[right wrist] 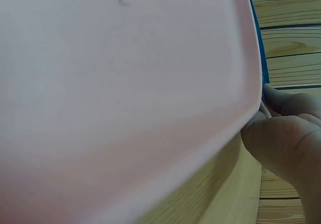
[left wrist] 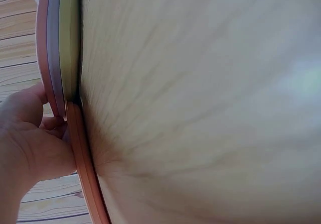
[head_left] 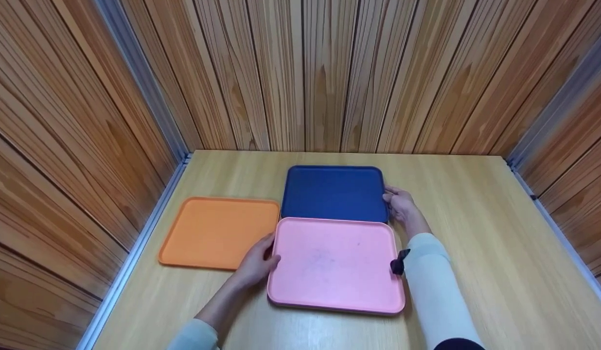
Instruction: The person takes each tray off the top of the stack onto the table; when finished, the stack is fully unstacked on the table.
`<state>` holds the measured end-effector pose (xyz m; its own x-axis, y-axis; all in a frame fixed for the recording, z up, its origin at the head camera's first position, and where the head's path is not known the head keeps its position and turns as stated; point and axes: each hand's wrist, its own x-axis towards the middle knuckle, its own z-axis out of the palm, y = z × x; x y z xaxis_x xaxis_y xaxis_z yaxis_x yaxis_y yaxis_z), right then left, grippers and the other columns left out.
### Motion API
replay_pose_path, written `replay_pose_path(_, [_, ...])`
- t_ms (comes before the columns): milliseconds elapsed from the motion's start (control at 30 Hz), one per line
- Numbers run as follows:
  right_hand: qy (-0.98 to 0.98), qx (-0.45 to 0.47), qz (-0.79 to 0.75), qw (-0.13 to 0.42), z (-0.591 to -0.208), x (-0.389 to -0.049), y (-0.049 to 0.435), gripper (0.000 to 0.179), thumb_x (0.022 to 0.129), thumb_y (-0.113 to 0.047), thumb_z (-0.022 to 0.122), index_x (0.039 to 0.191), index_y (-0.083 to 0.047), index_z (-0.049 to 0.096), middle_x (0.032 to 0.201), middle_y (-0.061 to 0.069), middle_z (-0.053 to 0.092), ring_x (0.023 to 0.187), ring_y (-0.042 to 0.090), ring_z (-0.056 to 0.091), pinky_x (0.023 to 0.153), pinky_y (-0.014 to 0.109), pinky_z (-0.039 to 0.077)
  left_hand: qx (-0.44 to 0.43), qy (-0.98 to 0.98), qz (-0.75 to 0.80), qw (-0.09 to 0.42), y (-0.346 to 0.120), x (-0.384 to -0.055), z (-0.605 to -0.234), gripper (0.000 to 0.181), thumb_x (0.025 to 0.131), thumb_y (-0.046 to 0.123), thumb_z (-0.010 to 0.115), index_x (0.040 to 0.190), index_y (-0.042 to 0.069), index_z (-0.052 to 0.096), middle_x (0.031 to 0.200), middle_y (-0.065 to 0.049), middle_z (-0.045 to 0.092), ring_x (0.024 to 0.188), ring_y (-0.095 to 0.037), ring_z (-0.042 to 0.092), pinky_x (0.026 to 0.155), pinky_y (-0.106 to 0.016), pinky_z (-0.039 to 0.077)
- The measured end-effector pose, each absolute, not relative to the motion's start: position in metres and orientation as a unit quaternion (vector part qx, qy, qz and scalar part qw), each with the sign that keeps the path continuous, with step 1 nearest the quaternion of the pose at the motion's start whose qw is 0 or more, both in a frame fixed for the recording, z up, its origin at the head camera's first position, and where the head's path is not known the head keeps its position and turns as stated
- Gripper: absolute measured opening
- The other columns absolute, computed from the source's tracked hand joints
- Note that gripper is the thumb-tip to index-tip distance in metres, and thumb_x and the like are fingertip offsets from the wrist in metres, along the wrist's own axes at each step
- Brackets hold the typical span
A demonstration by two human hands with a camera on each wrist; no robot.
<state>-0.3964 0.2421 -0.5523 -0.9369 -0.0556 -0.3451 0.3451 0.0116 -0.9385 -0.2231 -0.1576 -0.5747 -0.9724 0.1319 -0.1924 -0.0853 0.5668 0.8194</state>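
Note:
A pink tray (head_left: 334, 265) lies nearest the front of the table, in the middle. In the left wrist view its pink rim (left wrist: 43, 43) tops a stack with a lilac tray (left wrist: 54, 48) and a yellow tray (left wrist: 69, 43) under it. My left hand (head_left: 256, 262) grips the left edge, its thumb at the pink rim; some fingers are hidden. Behind the pink tray is a dark blue tray (head_left: 334, 193), its front edge partly covered. My right hand (head_left: 401, 205) holds that blue tray by its right edge, fingertips at the rim.
An orange tray (head_left: 220, 233) lies on the left, close beside the other trays and my left hand. Wood-panelled walls (head_left: 325, 73) enclose the wooden table (head_left: 495, 253) at the back and sides, with metal strips (head_left: 135, 248) along the side edges.

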Motion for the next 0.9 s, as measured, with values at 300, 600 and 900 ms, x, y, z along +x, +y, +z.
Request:
replay_pose_path(300, [0.749, 0.083, -0.643, 0.134, -0.549, -0.399, 0.237, 0.059, 0.101, 0.006, 0.045, 0.158, 0.000, 0.029, 0.149, 0.024, 0.045, 0.061, 0.000, 0.046, 0.055, 0.014, 0.040, 0.003, 0.883, 0.456, 0.108, -0.158, -0.222, -0.575, 0.070, 0.099, 0.023, 0.066, 0.160, 0.019, 0.031, 0.162, -0.004, 0.034, 0.150, -0.027, 0.029, 0.119, -0.050, 0.025])
replay_pose_path(600, [0.800, 0.055, -0.591, 0.094, -0.549, -0.395, 0.231, 0.051, 0.099, 0.011, 0.046, 0.149, 0.013, 0.037, 0.147, 0.032, 0.045, 0.133, 0.039, 0.047, 0.108, 0.044, 0.044, -0.008, 0.880, 0.461, 0.116, -0.156, -0.219, -0.577, 0.071, 0.100, 0.024, 0.066, 0.161, 0.024, 0.030, 0.163, 0.000, 0.034, 0.150, -0.025, 0.029, 0.118, -0.050, 0.027])
replay_pose_path(900, [0.843, 0.055, -0.532, 0.063, -0.547, -0.395, 0.237, 0.042, 0.101, 0.002, 0.049, 0.141, 0.010, 0.052, 0.139, 0.028, 0.055, 0.117, 0.033, 0.058, 0.090, 0.033, 0.052, 0.008, 0.876, 0.468, 0.114, -0.156, -0.220, -0.574, 0.069, 0.101, 0.023, 0.064, 0.161, 0.020, 0.030, 0.163, -0.003, 0.034, 0.150, -0.025, 0.029, 0.119, -0.050, 0.025])
